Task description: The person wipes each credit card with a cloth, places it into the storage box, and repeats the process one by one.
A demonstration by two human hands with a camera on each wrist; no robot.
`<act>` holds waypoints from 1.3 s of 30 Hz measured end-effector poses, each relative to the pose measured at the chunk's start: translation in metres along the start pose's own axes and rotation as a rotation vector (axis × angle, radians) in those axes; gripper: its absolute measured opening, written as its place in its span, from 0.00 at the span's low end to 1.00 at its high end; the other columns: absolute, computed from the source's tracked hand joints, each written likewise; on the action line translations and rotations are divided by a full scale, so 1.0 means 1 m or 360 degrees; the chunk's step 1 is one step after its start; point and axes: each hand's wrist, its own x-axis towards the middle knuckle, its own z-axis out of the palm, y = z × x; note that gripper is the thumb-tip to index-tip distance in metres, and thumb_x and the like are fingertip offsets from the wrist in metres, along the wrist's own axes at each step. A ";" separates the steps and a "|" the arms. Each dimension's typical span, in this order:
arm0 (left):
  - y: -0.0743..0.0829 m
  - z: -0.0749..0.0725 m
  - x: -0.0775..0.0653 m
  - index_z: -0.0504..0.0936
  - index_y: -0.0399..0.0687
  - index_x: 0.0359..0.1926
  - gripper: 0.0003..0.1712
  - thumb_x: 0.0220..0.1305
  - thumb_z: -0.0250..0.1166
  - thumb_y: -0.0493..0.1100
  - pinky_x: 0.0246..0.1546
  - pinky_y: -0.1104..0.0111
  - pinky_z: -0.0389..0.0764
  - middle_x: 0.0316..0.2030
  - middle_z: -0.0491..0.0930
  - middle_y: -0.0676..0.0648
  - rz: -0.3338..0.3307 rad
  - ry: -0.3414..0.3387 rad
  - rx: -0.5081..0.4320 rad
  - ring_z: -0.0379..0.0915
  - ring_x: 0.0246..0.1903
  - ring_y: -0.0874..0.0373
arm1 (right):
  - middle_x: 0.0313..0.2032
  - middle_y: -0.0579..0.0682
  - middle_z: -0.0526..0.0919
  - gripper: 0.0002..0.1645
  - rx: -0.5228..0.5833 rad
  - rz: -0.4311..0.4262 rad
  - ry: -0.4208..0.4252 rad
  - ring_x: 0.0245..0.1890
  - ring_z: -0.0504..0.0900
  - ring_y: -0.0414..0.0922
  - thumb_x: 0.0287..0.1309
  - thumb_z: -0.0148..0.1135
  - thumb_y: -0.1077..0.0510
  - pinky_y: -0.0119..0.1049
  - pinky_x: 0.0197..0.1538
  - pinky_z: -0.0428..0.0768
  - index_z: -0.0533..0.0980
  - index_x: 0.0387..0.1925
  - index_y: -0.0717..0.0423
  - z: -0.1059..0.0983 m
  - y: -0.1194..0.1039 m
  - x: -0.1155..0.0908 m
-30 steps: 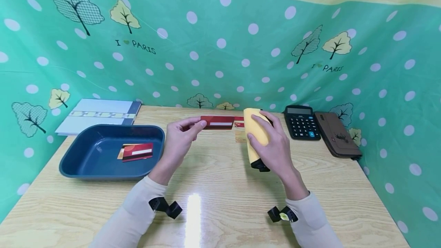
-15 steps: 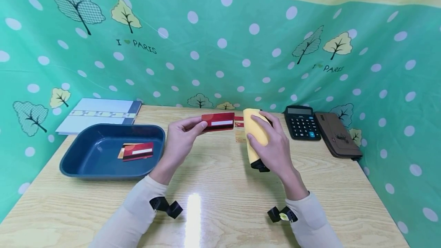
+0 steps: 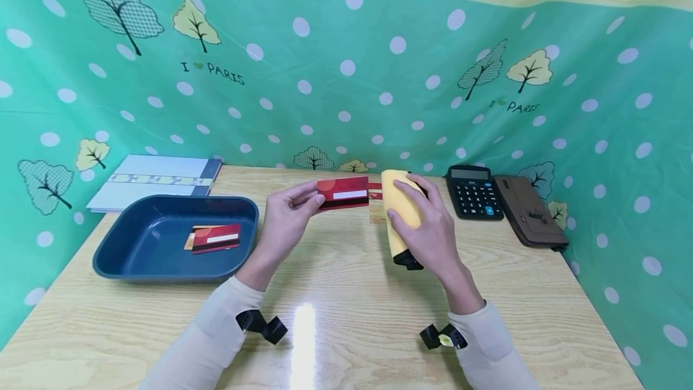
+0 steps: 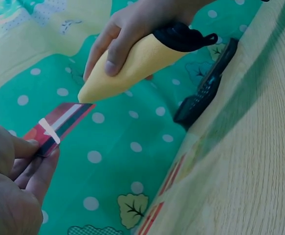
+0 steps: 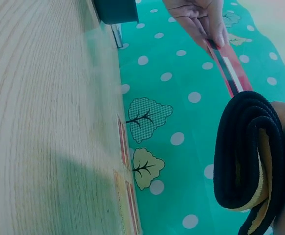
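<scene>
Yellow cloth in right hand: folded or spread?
Folded. In the right wrist view, the yellow cloth shows several dark layers doubled over at its end; the right hand grips it as one bundle.

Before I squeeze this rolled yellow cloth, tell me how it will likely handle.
The rolled yellow cloth is probably soft and squeezable, given its fabric layers. It may unroll if the right hand lets go, since one flap sticks out loosely.
</scene>
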 end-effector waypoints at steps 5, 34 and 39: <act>-0.001 0.000 0.001 0.81 0.43 0.64 0.24 0.68 0.67 0.31 0.47 0.72 0.89 0.51 0.86 0.30 -0.0019 -0.0043 -0.0040 0.88 0.42 0.65 | 0.70 0.51 0.73 0.33 0.0011 -0.0002 0.0004 0.55 0.82 0.52 0.57 0.75 0.57 0.40 0.40 0.80 0.79 0.65 0.46 0.000 -0.002 0.000; -0.003 0.011 -0.005 0.83 0.48 0.61 0.24 0.67 0.66 0.29 0.50 0.69 0.90 0.48 0.88 0.34 -0.0116 -0.0092 -0.0108 0.89 0.47 0.55 | 0.68 0.51 0.74 0.32 0.0000 -0.0131 -0.0018 0.54 0.83 0.52 0.56 0.76 0.56 0.37 0.30 0.78 0.80 0.63 0.45 0.013 -0.012 -0.008; -0.004 0.011 -0.005 0.82 0.48 0.62 0.24 0.67 0.65 0.29 0.50 0.68 0.90 0.48 0.88 0.35 -0.0146 -0.0106 -0.0137 0.89 0.46 0.58 | 0.68 0.52 0.75 0.32 0.0000 -0.0170 -0.0001 0.55 0.83 0.52 0.56 0.76 0.56 0.36 0.29 0.78 0.80 0.63 0.45 0.015 -0.013 -0.008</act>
